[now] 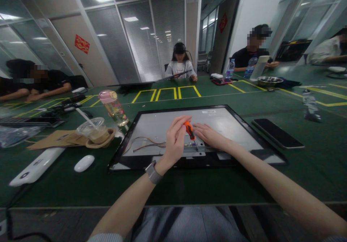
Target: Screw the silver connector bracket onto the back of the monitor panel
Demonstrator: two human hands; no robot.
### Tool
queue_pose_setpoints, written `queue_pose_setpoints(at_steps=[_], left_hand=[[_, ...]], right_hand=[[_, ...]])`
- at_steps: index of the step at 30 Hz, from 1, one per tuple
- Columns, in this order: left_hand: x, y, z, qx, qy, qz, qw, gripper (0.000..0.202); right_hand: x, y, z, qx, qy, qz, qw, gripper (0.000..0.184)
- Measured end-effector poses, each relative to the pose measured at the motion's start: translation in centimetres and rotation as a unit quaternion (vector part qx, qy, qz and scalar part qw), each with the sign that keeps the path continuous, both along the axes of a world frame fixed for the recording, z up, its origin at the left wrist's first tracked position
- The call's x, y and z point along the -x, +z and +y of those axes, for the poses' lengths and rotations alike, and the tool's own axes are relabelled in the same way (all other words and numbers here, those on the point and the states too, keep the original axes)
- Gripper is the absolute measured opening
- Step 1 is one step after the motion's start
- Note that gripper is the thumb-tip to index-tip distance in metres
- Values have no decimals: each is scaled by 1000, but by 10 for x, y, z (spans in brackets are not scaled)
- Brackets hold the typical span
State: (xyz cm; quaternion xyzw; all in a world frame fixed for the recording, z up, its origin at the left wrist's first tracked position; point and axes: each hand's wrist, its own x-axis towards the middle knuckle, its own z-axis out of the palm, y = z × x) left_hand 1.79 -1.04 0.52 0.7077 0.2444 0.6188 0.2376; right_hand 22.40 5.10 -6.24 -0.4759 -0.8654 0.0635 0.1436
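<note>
A flat display panel (168, 121) with a black frame and grey back lies on the green table in front of me. My left hand (175, 137), with a watch on its wrist, has its fingers round the top of an orange and black screwdriver (189, 129). The screwdriver is tilted, its tip down at a small metal bracket (199, 153) near the panel's front edge. My right hand (210, 135) lies with fingers stretched out on the panel, just right of the screwdriver. Thin coloured wires (146, 141) run leftward from the bracket.
Left of the panel are a pink-lidded bottle (112, 106), a plastic cup (93, 128) in a cardboard holder, a white oval case (84, 163) and a white power bank (36, 168). A phone (278, 133) lies to the right. Several people sit around the table.
</note>
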Motion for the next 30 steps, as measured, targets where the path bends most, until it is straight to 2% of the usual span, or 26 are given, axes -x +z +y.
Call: queue_pose_setpoints(at_steps=[2, 7, 12, 15, 20, 26, 30], left_hand=[[0, -1, 1, 7, -9, -5, 1000, 28], [-2, -6, 8, 7, 49, -24, 999, 15], [-2, -7, 10, 8, 66, -34, 997, 11], [-2, -3, 7, 8, 44, -22, 999, 13], [0, -1, 3, 42, -36, -2, 998, 28], [-1, -4, 6, 11, 17, -5, 1000, 19], [-2, -2, 4, 13, -2, -2, 1000, 21]], right_hand=[[0, 0, 0, 1, 4, -3, 1000, 53], [-1, 0, 1, -4, -1, 1, 1000, 53], [-1, 0, 0, 4, -4, 0, 1000, 53], [-1, 0, 0, 0, -3, 1, 1000, 53], [-1, 1, 0, 6, -1, 4, 1000, 53], [-2, 3, -1, 8, 13, 4, 1000, 55], [-1, 2, 0, 10, 0, -2, 1000, 54]])
